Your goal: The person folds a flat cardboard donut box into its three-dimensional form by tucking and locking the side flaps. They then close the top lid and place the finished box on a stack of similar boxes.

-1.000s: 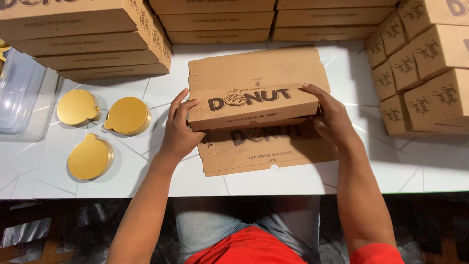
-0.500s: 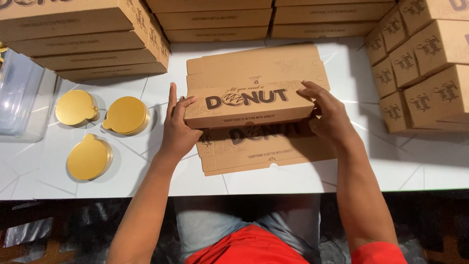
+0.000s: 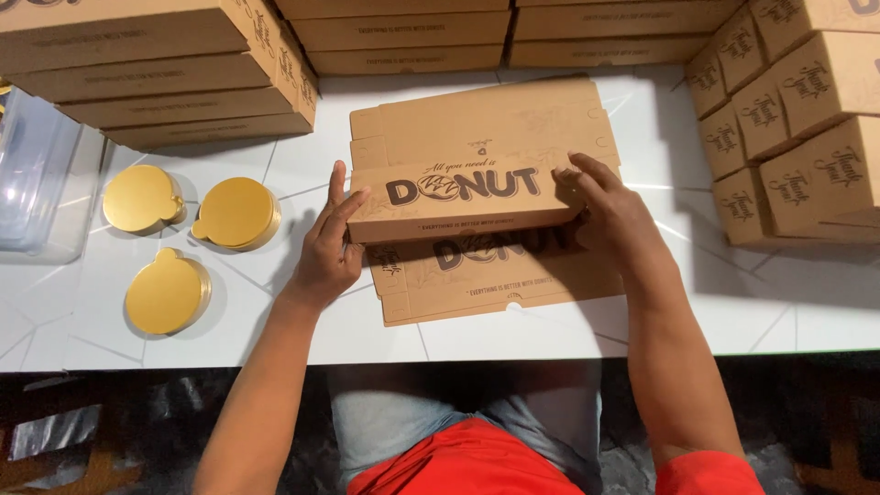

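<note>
While both hands, left (image 3: 328, 247), right (image 3: 612, 213), grip the closed cardboard box (image 3: 477, 151), flat box blank (image 3: 495, 270) beneath, contents hidden.

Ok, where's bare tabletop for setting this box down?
Bare white tabletop lies right of the flat box blank, below the small-box stack. A narrower strip sits between the gold discs and left hand. Back edge is crowded with stacked boxes.

Both hands (image 3: 328, 252) (image 3: 612, 215) grip a brown cardboard box (image 3: 477, 147).
</note>
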